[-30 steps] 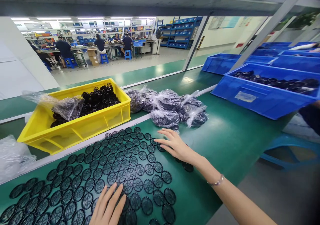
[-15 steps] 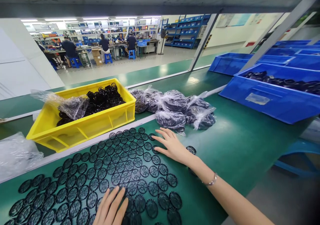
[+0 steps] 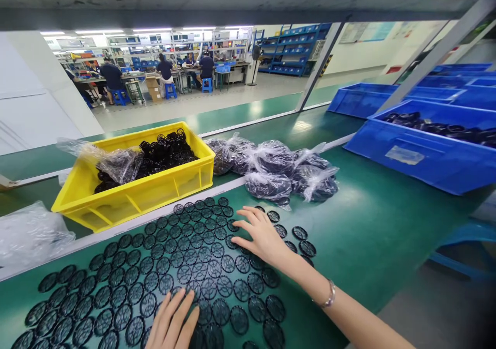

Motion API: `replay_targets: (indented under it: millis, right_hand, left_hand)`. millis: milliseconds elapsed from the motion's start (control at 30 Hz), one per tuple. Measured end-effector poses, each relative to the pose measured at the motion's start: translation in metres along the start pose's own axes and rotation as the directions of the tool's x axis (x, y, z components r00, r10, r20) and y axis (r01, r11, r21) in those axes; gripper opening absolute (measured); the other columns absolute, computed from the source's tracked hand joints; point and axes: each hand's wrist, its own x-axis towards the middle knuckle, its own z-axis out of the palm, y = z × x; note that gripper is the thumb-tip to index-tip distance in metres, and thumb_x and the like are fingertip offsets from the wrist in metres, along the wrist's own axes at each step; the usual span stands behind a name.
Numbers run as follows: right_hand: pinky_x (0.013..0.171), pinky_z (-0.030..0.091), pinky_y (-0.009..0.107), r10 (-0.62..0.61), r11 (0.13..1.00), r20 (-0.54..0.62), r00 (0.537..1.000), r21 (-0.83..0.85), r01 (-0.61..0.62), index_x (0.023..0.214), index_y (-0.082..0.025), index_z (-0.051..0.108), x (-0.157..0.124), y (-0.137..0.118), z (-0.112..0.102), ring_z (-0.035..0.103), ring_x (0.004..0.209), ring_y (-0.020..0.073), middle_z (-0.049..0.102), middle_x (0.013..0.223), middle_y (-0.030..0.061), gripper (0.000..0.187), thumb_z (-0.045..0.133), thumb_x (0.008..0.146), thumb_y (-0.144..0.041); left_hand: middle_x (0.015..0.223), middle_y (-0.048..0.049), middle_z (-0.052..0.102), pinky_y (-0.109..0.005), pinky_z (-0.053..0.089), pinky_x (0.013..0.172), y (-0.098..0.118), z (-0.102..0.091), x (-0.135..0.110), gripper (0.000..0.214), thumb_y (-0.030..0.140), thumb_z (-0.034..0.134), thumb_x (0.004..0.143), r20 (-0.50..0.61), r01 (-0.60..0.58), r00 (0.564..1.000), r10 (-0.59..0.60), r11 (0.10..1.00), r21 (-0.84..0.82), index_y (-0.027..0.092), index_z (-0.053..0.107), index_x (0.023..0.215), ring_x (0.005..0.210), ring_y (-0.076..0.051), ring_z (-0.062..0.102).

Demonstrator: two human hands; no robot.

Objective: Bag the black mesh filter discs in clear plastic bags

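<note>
Many round black plastic parts with an openwork pattern, like small wheels or grilles (image 3: 200, 271), lie flat in a loose single layer on the green table. My left hand (image 3: 173, 322) rests over them at the bottom middle, its fingers stretched out and side by side. Above the right edge of the layer is my right hand (image 3: 260, 237), fingers spread and slightly bent, with the tips at several of the round parts. Whether they touch is hard to see. More of these parts, such as one loose disc (image 3: 299, 233), lie to the right of that hand.
A yellow bin (image 3: 137, 204) holding black parts and a plastic bag stands behind the layer. Tied clear bags (image 3: 268, 186) of dark parts are piled beside it. Blue bins (image 3: 430, 168) stand at the right, clear plastic (image 3: 33, 235) at the left. A shelf hangs overhead; people sit far back.
My right hand has shifted slightly left and down across the discs, and more loose discs show to its right. My left hand stays nearly in place. The view has turned a little left.
</note>
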Motion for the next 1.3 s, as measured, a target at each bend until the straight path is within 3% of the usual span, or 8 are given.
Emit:
replay_targets:
  millis: [133,400,533,667,867,1000,1133,1300]
  right_hand:
    - [0.104,0.044,0.053,0.020,0.999,-0.013,1.000,-0.050,-0.021,0.102,-0.023,0.069,0.005,0.000,0.006,0.051,0.126,0.0331,0.064,0.124,0.0107,0.025,0.077,0.084,-0.038]
    - [0.101,0.045,0.054,0.100,0.981,-0.037,0.994,-0.162,-0.104,0.101,-0.021,0.071,-0.004,0.051,-0.009,0.050,0.124,0.0350,0.064,0.122,0.0129,0.018,0.071,0.088,-0.033]
    - [0.107,0.043,0.054,-0.088,0.996,0.083,0.993,0.001,0.088,0.114,-0.028,0.070,-0.021,0.045,-0.030,0.042,0.135,0.0317,0.058,0.133,0.0100,0.021,0.060,0.096,-0.033]
    - [0.112,0.039,0.054,-0.265,0.958,0.247,0.932,0.174,0.226,0.126,-0.035,0.065,-0.036,0.034,-0.038,0.034,0.141,0.0293,0.052,0.142,0.0065,0.031,0.061,0.096,-0.042]
    - [0.109,0.039,0.060,-0.143,0.988,0.172,0.975,0.088,0.129,0.121,-0.032,0.068,-0.046,0.054,-0.044,0.038,0.139,0.0329,0.054,0.140,0.0093,0.026,0.058,0.098,-0.038]
    - [0.106,0.043,0.054,-0.149,0.986,0.159,0.976,0.094,0.136,0.112,-0.030,0.070,-0.067,0.030,-0.057,0.044,0.133,0.0296,0.060,0.129,0.0079,0.020,0.057,0.098,-0.037]
    - [0.104,0.044,0.056,-0.078,0.997,0.146,0.986,0.018,0.076,0.112,-0.027,0.069,-0.100,-0.006,-0.055,0.050,0.124,0.0315,0.063,0.122,0.0095,0.030,0.067,0.091,-0.047]
    - [0.103,0.045,0.056,-0.011,0.995,0.073,0.997,-0.094,0.018,0.114,-0.028,0.068,-0.124,0.010,-0.052,0.051,0.126,0.0325,0.064,0.125,0.0089,0.025,0.064,0.093,-0.040]
  left_hand:
    - [0.135,-0.0041,0.065,-0.035,0.046,0.110,-0.004,0.000,-0.001,0.058,0.066,0.055,0.089,-0.026,-0.062,0.998,0.063,0.998,0.028,0.024,0.067,0.126,0.126,-0.024,0.058]
    - [0.135,-0.0046,0.064,-0.035,0.053,0.099,-0.003,0.000,-0.002,0.061,0.068,0.057,0.086,-0.027,-0.069,0.997,0.069,0.997,0.035,0.024,0.066,0.127,0.125,-0.026,0.057]
    - [0.136,-0.0052,0.063,-0.036,0.052,0.101,-0.001,-0.001,0.000,0.063,0.069,0.055,0.087,-0.023,-0.059,0.998,0.059,0.998,0.008,0.023,0.065,0.128,0.127,-0.026,0.056]
    - [0.137,-0.0053,0.062,-0.037,0.050,0.103,0.000,-0.004,0.003,0.062,0.068,0.055,0.088,-0.007,-0.056,0.998,0.056,0.998,-0.009,0.023,0.065,0.129,0.127,-0.027,0.055]
    - [0.137,-0.0063,0.062,-0.037,0.048,0.106,0.003,-0.007,0.006,0.062,0.067,0.053,0.089,-0.011,-0.035,0.999,0.035,0.999,-0.036,0.021,0.065,0.129,0.128,-0.026,0.054]
    - [0.137,-0.0055,0.062,-0.036,0.046,0.108,0.005,-0.009,0.006,0.059,0.064,0.054,0.090,-0.011,-0.018,1.000,0.017,0.998,-0.062,0.021,0.064,0.129,0.129,-0.025,0.053]
    - [0.139,-0.0054,0.061,-0.037,0.048,0.107,0.007,-0.013,0.006,0.056,0.061,0.055,0.091,0.019,-0.006,1.000,0.007,0.997,-0.077,0.021,0.064,0.130,0.130,-0.026,0.052]
    - [0.141,-0.0055,0.060,-0.039,0.052,0.102,0.008,-0.016,0.005,0.054,0.059,0.053,0.093,0.051,-0.035,0.998,0.038,0.998,-0.049,0.022,0.064,0.131,0.131,-0.027,0.052]
